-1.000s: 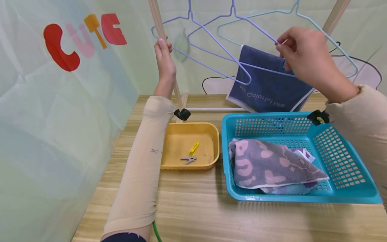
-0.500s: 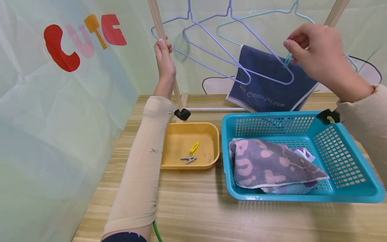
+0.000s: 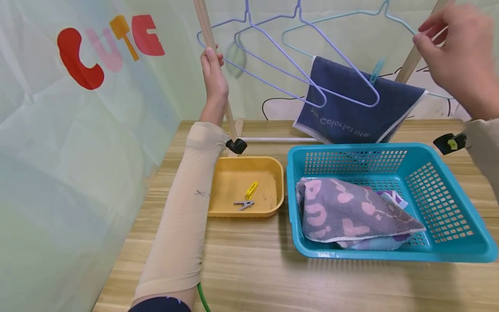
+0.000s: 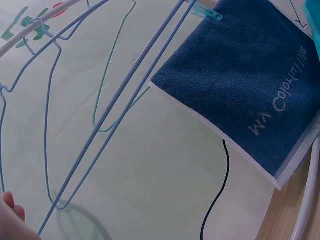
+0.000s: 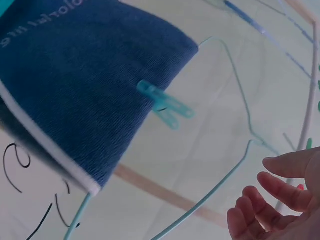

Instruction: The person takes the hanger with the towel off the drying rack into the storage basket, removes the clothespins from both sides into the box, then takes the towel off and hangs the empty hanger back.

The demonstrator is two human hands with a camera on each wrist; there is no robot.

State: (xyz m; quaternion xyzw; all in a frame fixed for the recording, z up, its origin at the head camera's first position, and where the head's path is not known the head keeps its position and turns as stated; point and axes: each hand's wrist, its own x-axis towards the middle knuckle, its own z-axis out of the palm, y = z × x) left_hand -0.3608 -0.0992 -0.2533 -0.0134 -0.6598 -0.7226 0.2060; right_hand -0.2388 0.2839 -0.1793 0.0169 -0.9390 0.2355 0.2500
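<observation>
A navy towel (image 3: 362, 104) hangs folded over the bar of a teal hanger (image 5: 200, 205). One blue clothespin (image 5: 150, 91) clips its upper edge to the hanger. My right hand (image 3: 464, 52) is up at the right, its fingers loosely bent with nothing between them. In the right wrist view that hand is apart from the hanger wire and the clothespin. With my left hand (image 3: 215, 84) I grip the wooden post (image 3: 203, 19) of the rack, thumb in front. Two lavender hangers hang bare between the post and the towel.
Below the towel stands a teal basket (image 3: 351, 255) holding a grey-and-pink towel (image 3: 351, 212) and other cloths. Left of it, a yellow tray (image 3: 241, 213) contains a yellow clothespin (image 3: 251, 190) and a grey clothespin (image 3: 244, 204). A white bar (image 3: 277, 139) runs low across the rack.
My right hand has let go of the lavender hanger, passed the clothespin and moved right and up, uncovering the clothespin and towel corner. The lavender hanger swung left. My left hand stays on the post.
</observation>
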